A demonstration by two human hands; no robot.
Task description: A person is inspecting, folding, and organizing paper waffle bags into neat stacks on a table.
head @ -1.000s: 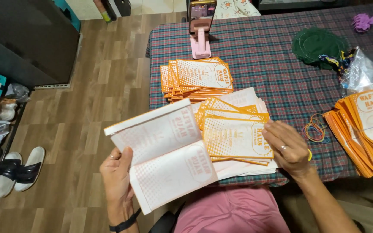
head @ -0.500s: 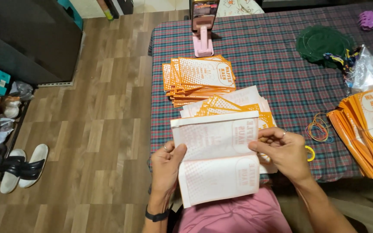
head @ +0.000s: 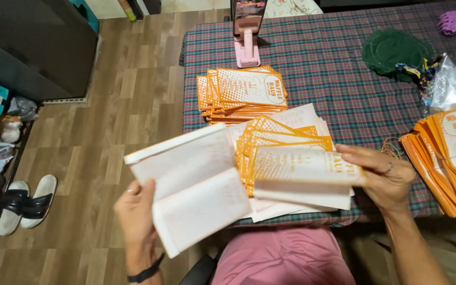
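My left hand (head: pixel 135 214) grips a thick stack of white paper bags (head: pixel 191 184), held out over the floor to the left of the table. Nearer the table's front edge, my right hand (head: pixel 383 177) holds a single orange-and-white printed bag (head: pixel 304 169), folded over, above a fanned pile of the same orange bags (head: pixel 281 137). A neater pile of orange bags (head: pixel 244 92) lies behind it on the plaid tablecloth (head: pixel 333 68).
A third pile of orange bags (head: pixel 449 158) sits at the right edge. A pink phone stand (head: pixel 247 45) stands at the back, beside a dark green cloth (head: pixel 394 50) and a clear plastic bag (head: pixel 455 84). Rubber bands (head: pixel 391 146) lie near my right hand. Sandals (head: pixel 25 203) are on the wooden floor.
My hands came together on the white stack, then parted: the left swung the stack out to the left, and the right drew one printed bag off toward the fanned pile.
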